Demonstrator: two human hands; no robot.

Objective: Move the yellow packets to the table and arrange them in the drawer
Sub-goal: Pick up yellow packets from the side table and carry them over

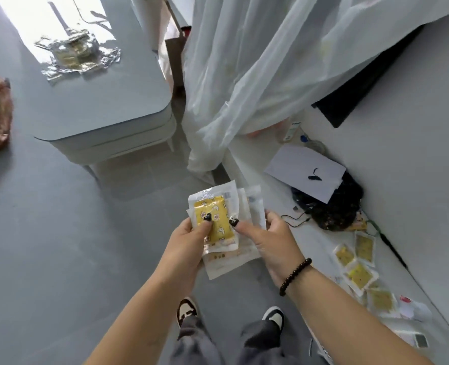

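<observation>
Grey glossy floor (47, 246), with a pale round-cornered table (107, 106) up left carrying crinkly foil wrappers (76, 54). Both hands hold a fanned stack of flat clear-edged packets (218, 222), yellow one on top: left hand (189, 243) grips it with thumb pressed on the yellow, right hand (273, 243) pinches the right side. More packets on the floor (357, 270) lie scattered by the wall, near a dark bag (331, 206) and paper (305, 172). Sheer curtain (257, 75) hangs between table and wall.
</observation>
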